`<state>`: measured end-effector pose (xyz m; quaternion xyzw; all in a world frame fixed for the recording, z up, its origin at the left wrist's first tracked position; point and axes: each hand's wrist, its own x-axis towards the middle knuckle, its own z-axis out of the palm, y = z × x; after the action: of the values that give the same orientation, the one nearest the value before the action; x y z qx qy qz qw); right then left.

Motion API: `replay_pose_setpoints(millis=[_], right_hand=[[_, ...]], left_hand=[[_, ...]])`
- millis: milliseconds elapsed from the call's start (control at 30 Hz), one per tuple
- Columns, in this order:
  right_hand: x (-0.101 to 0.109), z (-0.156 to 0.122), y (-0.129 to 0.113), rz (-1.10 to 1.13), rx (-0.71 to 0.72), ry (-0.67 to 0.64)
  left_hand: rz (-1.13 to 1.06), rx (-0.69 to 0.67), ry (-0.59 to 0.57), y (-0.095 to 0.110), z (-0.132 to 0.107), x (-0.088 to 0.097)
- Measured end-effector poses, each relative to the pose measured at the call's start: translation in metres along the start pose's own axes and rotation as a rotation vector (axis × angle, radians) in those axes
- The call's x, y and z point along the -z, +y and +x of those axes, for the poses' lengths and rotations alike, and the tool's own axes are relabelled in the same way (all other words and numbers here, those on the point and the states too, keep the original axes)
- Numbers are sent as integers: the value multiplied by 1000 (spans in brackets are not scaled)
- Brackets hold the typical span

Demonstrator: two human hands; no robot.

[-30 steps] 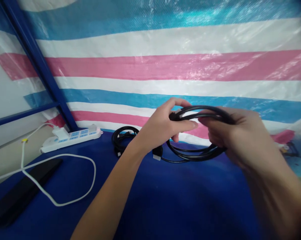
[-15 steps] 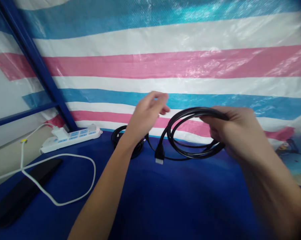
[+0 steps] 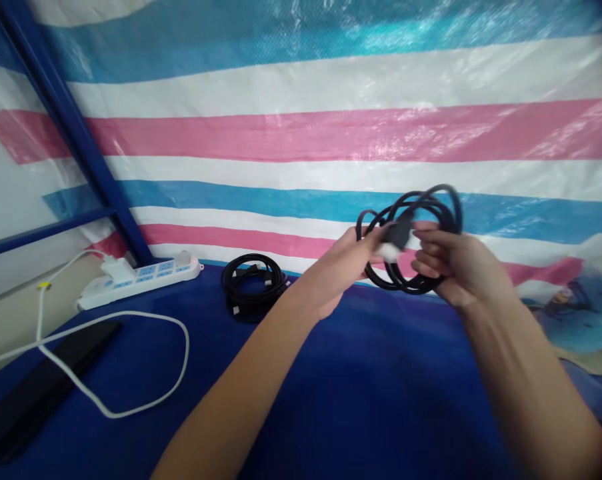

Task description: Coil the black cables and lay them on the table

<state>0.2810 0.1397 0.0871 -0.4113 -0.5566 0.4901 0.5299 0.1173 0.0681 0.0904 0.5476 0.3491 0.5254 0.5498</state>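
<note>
A coiled black cable [image 3: 431,203] is held up above the blue table [image 3: 331,407], in front of the striped tarp. My right hand [image 3: 455,263] grips the coil from the right side. My left hand [image 3: 341,270] pinches the cable's plug end [image 3: 395,239], a black connector with a light tip, in front of the coil. A second coiled black cable [image 3: 253,285] lies on the table to the left of my left hand, untouched.
A white power strip [image 3: 145,275] with blue sockets lies at the back left, its white cord [image 3: 131,393] looping over the table. A flat black object [image 3: 41,383] rests at the left edge. A blue metal post [image 3: 75,133] rises at the left.
My left hand went from open beside the coil to gripping the plug end. The coil tightened into a smaller bundle and rose, shifting slightly right.
</note>
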Motion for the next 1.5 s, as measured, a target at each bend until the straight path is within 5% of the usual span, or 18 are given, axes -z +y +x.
replay_pose_setpoints(millis=[133, 300, 567, 667, 733, 833, 1067, 1267, 1500], right_hand=[[-16, -10, 3, -184, 0, -115], [-23, -24, -11, -557, 144, -72], [-19, -29, -17, -1062, 311, 53], [-30, -36, -9, -1161, 571, -139], [-39, -43, -7, -1119, 657, -375], [-43, -48, -11, -944, 511, -547], [-24, -32, -15, -377, 197, -232], [-28, -28, -9, -466, 147, -381], [-27, -26, -7, -241, 29, -455]], left_hand=[[-194, 41, -104, 3, -2, 5], [140, 6, -208, 5, -11, 10], [584, -147, 88, 6, -9, 10], [854, -192, 37, 8, -14, 20], [931, -202, -7, 12, -18, 25], [927, -187, -57, 19, -22, 29], [565, -63, -36, 16, -12, 40], [490, -96, 132, 1, -1, 45], [537, -135, 223, -1, 3, 40]])
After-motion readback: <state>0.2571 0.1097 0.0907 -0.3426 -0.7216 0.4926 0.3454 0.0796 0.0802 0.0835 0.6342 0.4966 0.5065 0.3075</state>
